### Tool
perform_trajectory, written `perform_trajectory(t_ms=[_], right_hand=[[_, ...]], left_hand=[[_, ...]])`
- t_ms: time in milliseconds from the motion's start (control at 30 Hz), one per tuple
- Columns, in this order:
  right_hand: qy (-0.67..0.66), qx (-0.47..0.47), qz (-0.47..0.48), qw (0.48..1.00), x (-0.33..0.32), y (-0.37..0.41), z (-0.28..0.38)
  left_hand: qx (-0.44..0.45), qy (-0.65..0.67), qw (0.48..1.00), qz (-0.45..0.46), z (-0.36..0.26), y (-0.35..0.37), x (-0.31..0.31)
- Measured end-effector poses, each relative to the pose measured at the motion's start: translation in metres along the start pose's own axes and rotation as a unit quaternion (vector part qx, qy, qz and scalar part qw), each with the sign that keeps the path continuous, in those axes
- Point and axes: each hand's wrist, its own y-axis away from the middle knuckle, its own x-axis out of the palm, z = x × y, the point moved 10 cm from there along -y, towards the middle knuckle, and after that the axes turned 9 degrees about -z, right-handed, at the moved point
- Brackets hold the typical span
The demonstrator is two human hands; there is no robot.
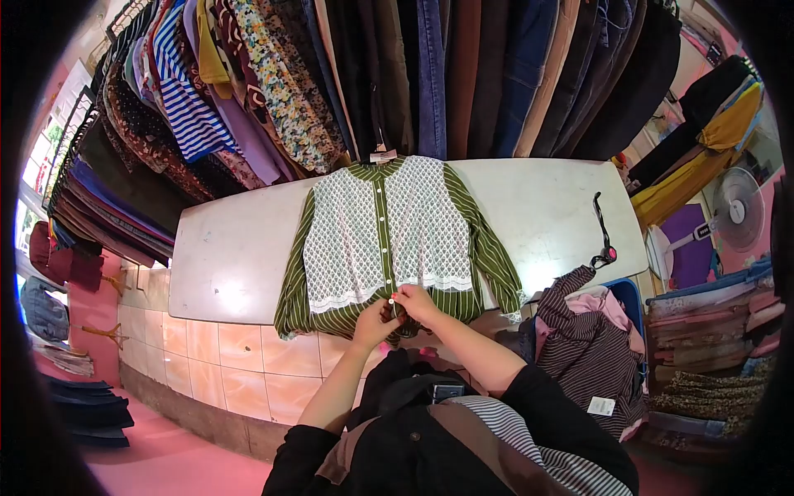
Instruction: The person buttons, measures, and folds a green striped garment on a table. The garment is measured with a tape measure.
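Left hand (374,323): fingers closed in a pinch on the lower front opening of the blouse; we cannot make out each fingertip. Right hand (418,304): closed likewise, fingers meeting the left at the same spot, presumably so that one steadies the cloth while the other handles the edge.

Blouse (343,248): one, green striped, with white patterned front panels; we find it face up on the counter (236,256), collar away from us, lower end at the near edge, sleeves out to both sides. So laid, we judge, to bring the whole button row (381,219) into reach. White tag (383,155) at the collar.

Right end of the counter: one black strap (606,240) with a reddish piece, well apart from the blouse, perhaps for working room.

Right of us: blue basket (635,293), holding a dark striped garment (587,351) draped over its side and a pink garment (614,307).

Beyond the counter: a row of hanging clothes (475,83), probably hung to spare the surface.
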Motion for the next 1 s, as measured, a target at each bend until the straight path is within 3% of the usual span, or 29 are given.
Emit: perform_trajectory(t_ms=[100,233,267,400,500,633,833,1000], right_hand=[[-0.107,0.001,-0.007,0.994,0.003,-0.018,-0.007],[-0.113,-0.037,0.023,0.993,-0.001,-0.005,0.021],[-0.086,-0.077,-0.013,0.993,-0.005,0.001,0.026],[0.094,-0.225,0.010,0.970,0.010,0.037,0.037],[0.232,-0.325,0.019,0.917,0.020,0.056,0.037],[0.279,-0.348,-0.001,0.895,0.025,0.054,0.036],[0.322,-0.329,0.009,0.888,0.032,0.050,0.025],[0.344,-0.375,-0.022,0.860,0.030,0.064,0.039]], left_hand=[[0.017,0.014,0.999,-0.037,0.037,-0.010,0.000],[-0.204,0.294,0.934,-0.019,0.058,-0.007,-0.002],[-0.201,0.278,0.939,-0.018,0.066,-0.010,-0.005],[-0.166,0.265,0.946,-0.082,0.091,-0.025,-0.012],[-0.122,0.129,0.981,-0.076,0.072,-0.026,-0.022],[0.009,-0.003,0.997,-0.078,0.047,-0.025,-0.035],[0.044,-0.049,0.996,-0.055,0.033,-0.013,-0.059],[0.056,-0.127,0.987,-0.085,0.039,0.007,-0.087]])
